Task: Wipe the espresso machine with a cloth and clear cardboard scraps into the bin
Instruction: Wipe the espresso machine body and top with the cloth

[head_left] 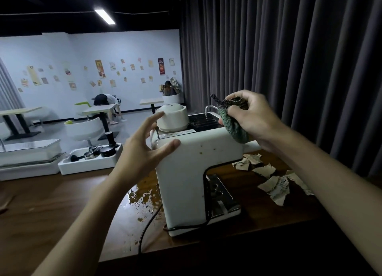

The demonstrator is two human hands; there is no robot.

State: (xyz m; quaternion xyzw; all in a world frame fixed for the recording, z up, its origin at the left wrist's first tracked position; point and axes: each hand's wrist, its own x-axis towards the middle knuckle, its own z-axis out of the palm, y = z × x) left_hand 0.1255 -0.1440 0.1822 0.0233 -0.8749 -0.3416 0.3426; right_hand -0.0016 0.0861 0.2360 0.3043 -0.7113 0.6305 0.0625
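From the head view, one white espresso machine [186, 172] stands on the wooden table [62, 213]. It looks rigid, smooth and fairly heavy, so it is best braced at its top corner. The left hand [142, 154] is spread loose there, its thumb touching that edge. The right hand [254, 118] grasps one bunched green cloth [233, 129], soft and crushable, against the machine's upper right corner. Cardboard scraps [272, 185], roughly five torn pieces, lie just right of the machine. They look light and easy to pinch or gather. I see no bin.
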